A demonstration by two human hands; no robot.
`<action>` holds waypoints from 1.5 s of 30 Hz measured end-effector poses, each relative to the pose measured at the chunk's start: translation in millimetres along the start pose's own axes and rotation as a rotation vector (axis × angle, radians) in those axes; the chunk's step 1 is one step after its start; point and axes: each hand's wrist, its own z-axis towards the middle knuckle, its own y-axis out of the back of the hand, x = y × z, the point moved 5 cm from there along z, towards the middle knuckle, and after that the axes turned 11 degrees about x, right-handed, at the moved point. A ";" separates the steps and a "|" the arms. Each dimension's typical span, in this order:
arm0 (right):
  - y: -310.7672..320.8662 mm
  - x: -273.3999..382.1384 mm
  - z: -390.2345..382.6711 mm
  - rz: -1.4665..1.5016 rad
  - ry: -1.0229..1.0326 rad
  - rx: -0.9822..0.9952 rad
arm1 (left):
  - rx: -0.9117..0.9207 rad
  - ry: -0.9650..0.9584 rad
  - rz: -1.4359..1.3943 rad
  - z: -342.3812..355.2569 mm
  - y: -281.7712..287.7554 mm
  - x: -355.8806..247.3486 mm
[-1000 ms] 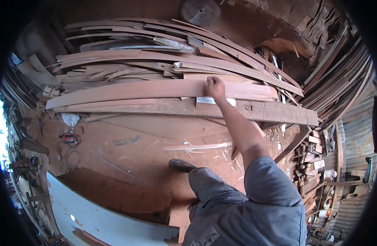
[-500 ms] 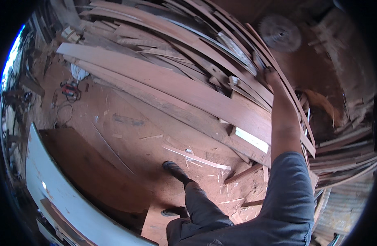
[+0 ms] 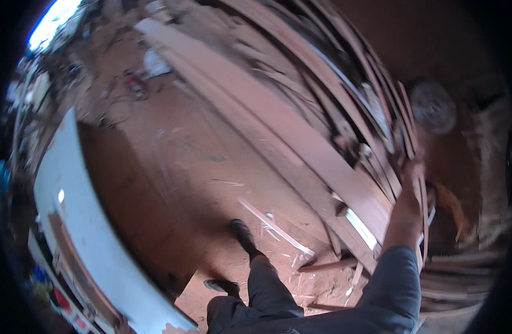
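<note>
Head view, broad pinkish wooden plank lying between the legs and the stacked boards, round grey metal saw blade beyond, long narrow reddish-brown wooden strip at the stack's far edge, blurred right hand against it, cannot tell how closed the grip is.

1. The narrow board at my right hand is a long, thin strip of reddish-brown wood.
2. It lies lengthwise along the right-hand edge of the stacked boards, slanting slightly, its far end pointing away from me.
3. My hand covers part of its length; the near stretch runs down beside my forearm.
4. Blur hides how my fingers meet it, and its surface grain too.
</note>
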 end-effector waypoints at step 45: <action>119.1 307.2 -33.6 1.190 -0.025 0.781 | 0.454 0.462 -1.204 -22.1 39.7 -13.7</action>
